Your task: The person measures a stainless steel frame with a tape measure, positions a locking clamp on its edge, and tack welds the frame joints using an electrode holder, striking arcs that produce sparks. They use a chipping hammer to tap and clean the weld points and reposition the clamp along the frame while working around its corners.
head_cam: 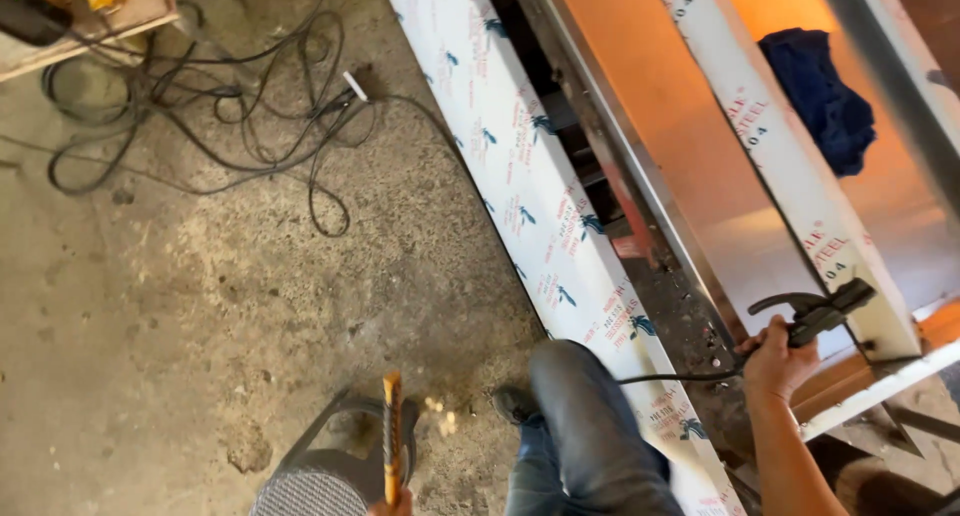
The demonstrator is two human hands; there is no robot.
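Head view: right hand [775, 361] gripping black clamp-shaped welding holder [815, 311], left hand [390, 504] clutching orange-handled tool [392, 431].

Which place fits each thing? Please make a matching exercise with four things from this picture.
Things:
1. black clamp
2. blue cloth
3. tangled black cables
4. orange-handled tool

Places:
A. on the concrete floor, top left
B. in the left hand, bottom edge
C. in the right hand, by the metal frame
D. on the shiny metal sheet, top right

Pairs: 1-C, 2-D, 3-A, 4-B
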